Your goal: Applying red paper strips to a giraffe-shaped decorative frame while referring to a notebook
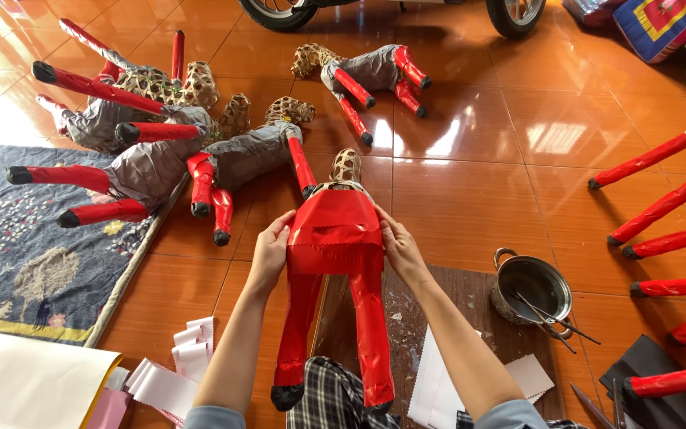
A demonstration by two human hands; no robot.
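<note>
I hold a paper animal figure [335, 238] between both hands over my lap. Its body is covered in shiny red paper, its two near legs are red with black tips, and its bare woven head [346, 165] points away from me. My left hand [270, 248] presses the figure's left flank. On the right flank rests my right hand [399, 248]. The legs hang down toward my checked trousers [329, 393].
Several grey paper-covered figures with red legs [152, 151] lie on the orange tiled floor [470, 191]. More red legs [668, 238] show at right. A metal pot with brushes [533, 290], white paper sheets [172, 373], a wooden board [414, 302], a patterned rug [25, 246], and wheels [279, 12] surround me.
</note>
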